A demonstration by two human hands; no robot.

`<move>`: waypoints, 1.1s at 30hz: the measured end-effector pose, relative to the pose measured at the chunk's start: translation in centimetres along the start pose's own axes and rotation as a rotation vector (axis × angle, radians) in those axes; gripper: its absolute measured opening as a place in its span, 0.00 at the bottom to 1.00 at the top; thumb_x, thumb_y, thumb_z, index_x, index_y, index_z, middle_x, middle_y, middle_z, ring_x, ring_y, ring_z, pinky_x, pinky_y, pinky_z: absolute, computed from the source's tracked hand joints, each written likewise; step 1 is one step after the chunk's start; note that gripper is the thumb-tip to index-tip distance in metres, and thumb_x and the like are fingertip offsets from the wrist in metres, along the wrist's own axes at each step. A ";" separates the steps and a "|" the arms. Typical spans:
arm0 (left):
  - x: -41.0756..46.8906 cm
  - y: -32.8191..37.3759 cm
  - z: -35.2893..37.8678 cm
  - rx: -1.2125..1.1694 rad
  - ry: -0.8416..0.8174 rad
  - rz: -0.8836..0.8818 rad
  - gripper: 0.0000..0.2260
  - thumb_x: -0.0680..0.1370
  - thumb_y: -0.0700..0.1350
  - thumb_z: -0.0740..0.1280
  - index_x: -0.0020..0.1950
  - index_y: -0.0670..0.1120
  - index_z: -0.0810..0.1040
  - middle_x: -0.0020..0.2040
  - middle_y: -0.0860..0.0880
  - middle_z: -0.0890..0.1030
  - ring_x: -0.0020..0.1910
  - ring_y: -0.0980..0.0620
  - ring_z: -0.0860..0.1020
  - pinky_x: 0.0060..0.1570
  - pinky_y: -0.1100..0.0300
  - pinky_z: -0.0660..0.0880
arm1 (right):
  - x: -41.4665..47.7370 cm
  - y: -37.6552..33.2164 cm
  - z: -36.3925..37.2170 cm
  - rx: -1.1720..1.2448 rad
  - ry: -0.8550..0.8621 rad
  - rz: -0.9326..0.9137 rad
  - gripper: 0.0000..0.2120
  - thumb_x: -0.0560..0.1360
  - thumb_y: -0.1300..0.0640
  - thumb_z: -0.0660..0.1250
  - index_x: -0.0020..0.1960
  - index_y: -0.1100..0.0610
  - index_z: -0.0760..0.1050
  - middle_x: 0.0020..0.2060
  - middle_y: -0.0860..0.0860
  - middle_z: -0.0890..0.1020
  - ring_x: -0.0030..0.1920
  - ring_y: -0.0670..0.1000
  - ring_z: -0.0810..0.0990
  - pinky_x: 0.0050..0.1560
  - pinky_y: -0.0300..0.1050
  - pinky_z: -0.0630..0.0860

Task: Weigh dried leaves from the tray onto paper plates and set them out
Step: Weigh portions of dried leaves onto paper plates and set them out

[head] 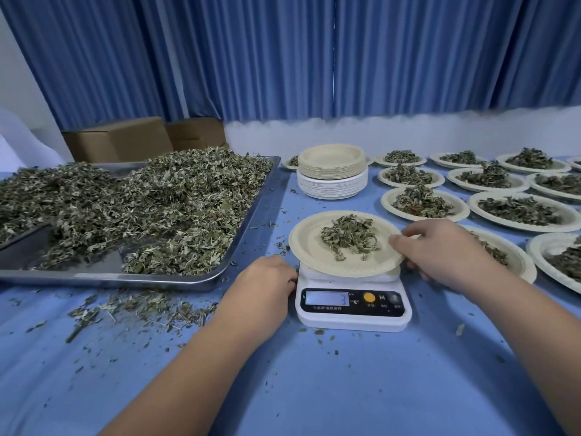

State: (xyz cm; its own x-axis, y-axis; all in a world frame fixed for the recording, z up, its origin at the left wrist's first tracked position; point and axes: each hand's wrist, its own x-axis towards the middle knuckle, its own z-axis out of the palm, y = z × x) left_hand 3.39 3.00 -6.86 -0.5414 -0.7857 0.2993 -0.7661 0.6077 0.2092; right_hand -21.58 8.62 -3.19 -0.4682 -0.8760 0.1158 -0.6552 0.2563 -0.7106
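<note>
Pleated blue curtains [283, 58] hang behind a table draped in smooth blue cloth [314, 388], which is littered with leaf crumbs. On the left, a rectangular metal tray [125, 280] with a shiny raised rim runs lengthwise away from the camera, heaped with crumbly grey-green dried leaves [157, 199]. To the right, round filled plates [388, 202] of pale cream paper lie face up in rows, each bearing a small mound. Two brown cardboard boxes [116, 138] stand behind the tray. A stack of empty paper plates [332, 177], cream over white, sits just beyond the white plastic scale [352, 319], whose long axis runs toward the person, display end nearest. Its lit display [327, 298] shows the digit 3. The plate being weighed [301, 243], round and shallow, lies face up on the scale and overhangs it on all sides, with a loose portion of leaves [349, 236] at its centre. The right hand [440, 247] pinches the plate's right rim, thumb above and fingers beneath. The left hand [264, 284] sits at the scale's left edge with fingers curled downward; their tips are hidden, so contact cannot be told.
</note>
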 end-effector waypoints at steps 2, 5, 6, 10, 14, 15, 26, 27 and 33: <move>0.1 0.2 -0.1 -0.002 -0.008 -0.031 0.11 0.82 0.39 0.57 0.52 0.42 0.80 0.51 0.47 0.75 0.51 0.48 0.74 0.50 0.54 0.70 | 0.1 0.0 0.1 0.071 -0.006 0.009 0.09 0.75 0.51 0.67 0.52 0.55 0.78 0.26 0.51 0.80 0.19 0.48 0.72 0.24 0.39 0.68; 0.2 0.3 -0.1 -0.001 -0.005 -0.063 0.10 0.81 0.37 0.59 0.53 0.44 0.79 0.52 0.48 0.75 0.50 0.48 0.75 0.49 0.56 0.72 | 0.1 0.2 0.2 0.140 -0.016 0.013 0.04 0.74 0.56 0.67 0.46 0.55 0.78 0.21 0.51 0.78 0.19 0.49 0.71 0.26 0.42 0.68; 0.3 0.3 0.0 -0.002 0.001 -0.068 0.10 0.80 0.37 0.59 0.54 0.45 0.79 0.52 0.49 0.75 0.50 0.48 0.75 0.47 0.58 0.71 | 0.1 0.2 0.2 0.154 -0.022 0.012 0.03 0.74 0.57 0.67 0.45 0.56 0.77 0.20 0.50 0.77 0.19 0.49 0.70 0.26 0.42 0.68; 0.5 0.1 0.3 -0.022 0.020 -0.095 0.10 0.81 0.38 0.59 0.55 0.46 0.78 0.52 0.50 0.76 0.52 0.50 0.75 0.44 0.63 0.66 | 0.0 0.1 0.0 0.199 -0.038 0.007 0.02 0.74 0.56 0.68 0.46 0.53 0.77 0.20 0.52 0.76 0.22 0.52 0.70 0.26 0.43 0.67; 0.4 0.1 0.0 -0.079 0.045 -0.134 0.09 0.81 0.38 0.59 0.51 0.48 0.79 0.51 0.49 0.77 0.51 0.49 0.75 0.47 0.58 0.70 | -0.2 0.1 -0.2 0.217 -0.061 0.005 0.05 0.75 0.55 0.68 0.48 0.57 0.79 0.21 0.52 0.76 0.22 0.50 0.70 0.24 0.42 0.66; 0.2 0.2 -0.1 -0.069 0.059 -0.141 0.09 0.81 0.38 0.60 0.49 0.49 0.78 0.50 0.48 0.77 0.51 0.48 0.76 0.48 0.57 0.71 | -0.2 0.1 -0.3 0.218 -0.067 0.006 0.06 0.75 0.55 0.68 0.48 0.58 0.78 0.20 0.51 0.76 0.21 0.50 0.70 0.24 0.41 0.66; 0.8 3.0 -3.3 -0.411 0.525 -0.057 0.06 0.77 0.36 0.67 0.49 0.44 0.84 0.43 0.59 0.77 0.41 0.66 0.74 0.46 0.79 0.64 | -0.3 0.2 -0.5 0.245 -0.083 -0.011 0.05 0.75 0.57 0.68 0.50 0.56 0.77 0.19 0.50 0.74 0.18 0.47 0.68 0.24 0.40 0.65; 1.3 3.6 -3.6 -0.422 0.500 -0.034 0.07 0.77 0.36 0.68 0.51 0.44 0.84 0.44 0.58 0.79 0.43 0.63 0.75 0.48 0.78 0.65 | -0.3 0.2 -0.6 0.245 -0.086 -0.016 0.05 0.75 0.56 0.68 0.50 0.55 0.78 0.19 0.50 0.74 0.19 0.47 0.68 0.23 0.40 0.66; 2.3 4.6 -3.9 -0.360 0.193 0.055 0.17 0.82 0.43 0.63 0.71 0.49 0.73 0.62 0.48 0.80 0.54 0.53 0.77 0.58 0.65 0.70 | -0.3 0.4 -0.9 0.263 -0.086 -0.039 0.03 0.75 0.57 0.67 0.45 0.56 0.79 0.21 0.51 0.76 0.20 0.48 0.69 0.25 0.42 0.66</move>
State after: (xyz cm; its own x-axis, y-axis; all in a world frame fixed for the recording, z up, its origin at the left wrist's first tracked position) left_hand -0.07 4.45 -1.60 -0.4772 -0.7353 0.4812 -0.5493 0.6770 0.4899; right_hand -22.17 9.33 -2.88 -0.3867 -0.9173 0.0951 -0.4897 0.1169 -0.8640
